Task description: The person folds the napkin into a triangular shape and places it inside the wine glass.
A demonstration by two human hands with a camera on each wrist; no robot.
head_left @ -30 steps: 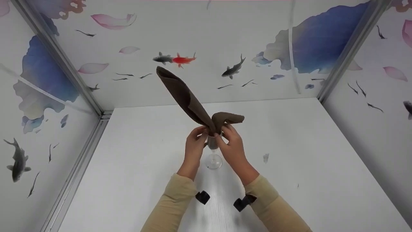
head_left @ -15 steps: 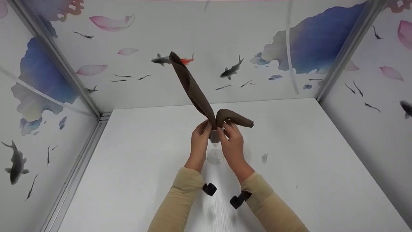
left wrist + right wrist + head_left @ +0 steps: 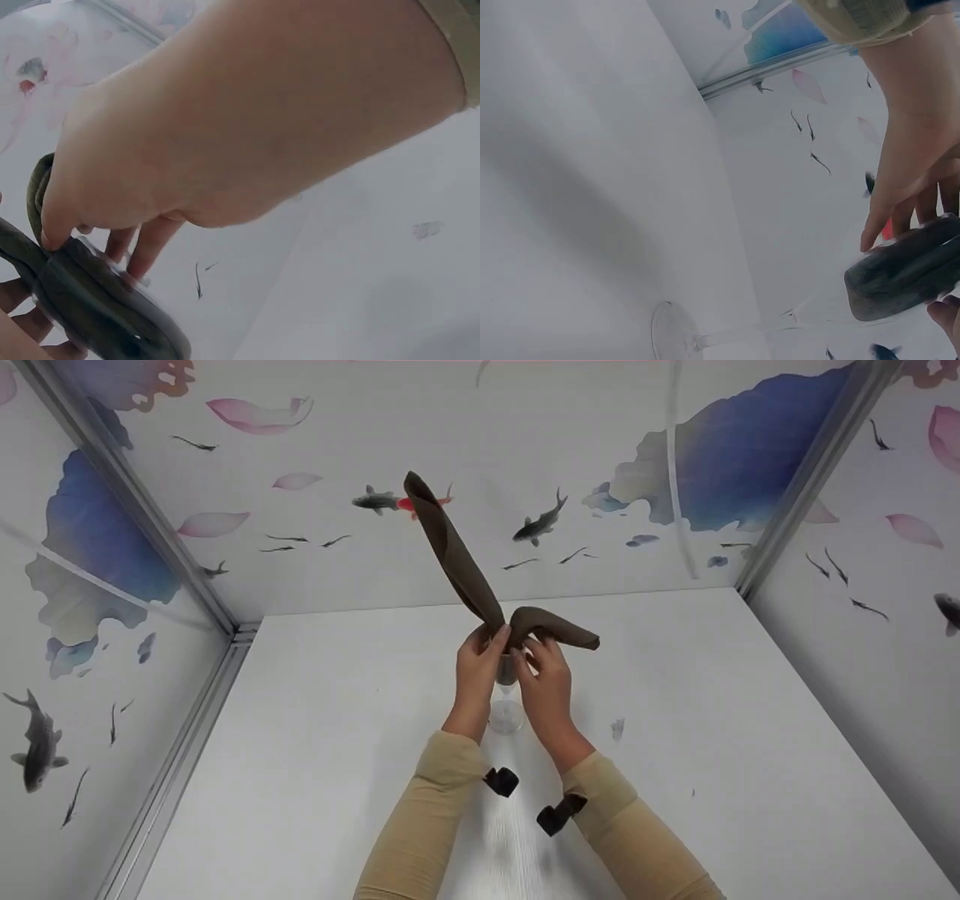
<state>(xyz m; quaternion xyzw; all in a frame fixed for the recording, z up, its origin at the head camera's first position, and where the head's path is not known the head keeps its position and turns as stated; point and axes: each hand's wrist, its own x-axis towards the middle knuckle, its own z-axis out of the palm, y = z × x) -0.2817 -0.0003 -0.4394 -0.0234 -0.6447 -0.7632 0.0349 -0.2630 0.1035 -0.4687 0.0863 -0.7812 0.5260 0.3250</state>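
A stemmed clear glass (image 3: 507, 717) holds a rolled dark brown cloth napkin (image 3: 461, 559). One long roll rises up and leftward out of the glass; a shorter flap bends over to the right. My left hand (image 3: 475, 686) is at the left of the rim, pinching the napkin's base with the thumb in front. Right of the rim, my right hand (image 3: 549, 694) holds the napkin with its thumb near the rim and fingers under the bent flap. In the left wrist view, the right hand (image 3: 195, 127) partly hides the napkin. The right wrist view shows the left hand (image 3: 919, 142) beside the bowl.
The glass is over a white table (image 3: 315, 780), which carries a faint grey smudge (image 3: 617, 728) to the right. White walls painted with fish and petals enclose the back and sides. A metal rail (image 3: 180, 742) runs along the left edge.
Both hands have moved slightly away from the person and to the right with the glass and napkin. The long roll has swung more upright, and the left thumb has come further over the napkin.
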